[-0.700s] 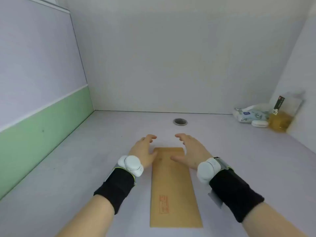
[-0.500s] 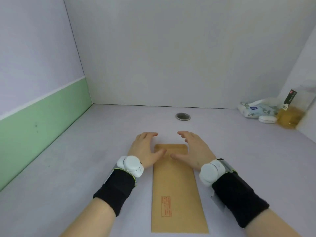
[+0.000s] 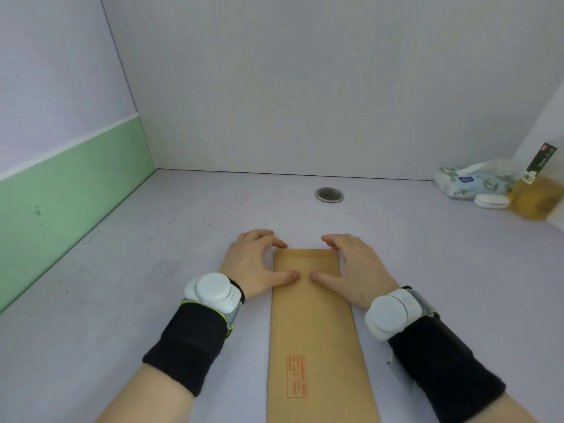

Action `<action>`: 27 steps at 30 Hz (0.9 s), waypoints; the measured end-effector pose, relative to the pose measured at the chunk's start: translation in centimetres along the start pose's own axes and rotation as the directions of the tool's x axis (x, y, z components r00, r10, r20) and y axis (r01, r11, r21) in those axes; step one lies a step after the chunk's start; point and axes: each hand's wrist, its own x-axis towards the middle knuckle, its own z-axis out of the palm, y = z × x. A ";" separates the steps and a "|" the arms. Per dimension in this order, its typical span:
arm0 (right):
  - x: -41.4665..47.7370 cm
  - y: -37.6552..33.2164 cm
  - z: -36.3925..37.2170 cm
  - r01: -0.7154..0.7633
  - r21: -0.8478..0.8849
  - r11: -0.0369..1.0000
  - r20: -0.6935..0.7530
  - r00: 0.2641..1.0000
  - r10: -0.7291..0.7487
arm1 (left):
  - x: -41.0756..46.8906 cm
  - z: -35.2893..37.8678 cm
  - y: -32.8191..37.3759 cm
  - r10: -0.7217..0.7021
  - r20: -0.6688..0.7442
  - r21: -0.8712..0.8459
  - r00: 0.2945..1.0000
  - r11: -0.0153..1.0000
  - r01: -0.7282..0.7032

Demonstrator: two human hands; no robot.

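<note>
Left hand (image 3: 253, 264): we are curling fingers round the envelope (image 3: 317, 325)'s far-left corner, thumb pinning its face.
Right hand (image 3: 357, 270): mirroring at its far-right corner, steadying it.

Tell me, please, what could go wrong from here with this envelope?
1. Both thumbs press the envelope near its far end only; its long near part lies free and could swing on the table.
2. The left hand and right hand curl at the far corners; an uneven pull might crease or skew that end.
</note>
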 end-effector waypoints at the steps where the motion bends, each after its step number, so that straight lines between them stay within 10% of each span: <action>1: 0.0 -0.1 0.0 0.006 -0.012 1.000 -0.004 1.000 -0.006 | 0.0 0.0 0.0 0.004 -0.005 -0.001 1.000 1.000 -0.004; 27: -0.9 -1.5 -0.1 0.175 -0.199 0.964 0.044 0.985 -0.169 | -1.2 0.2 1.4 0.197 0.004 0.132 0.980 0.972 -0.196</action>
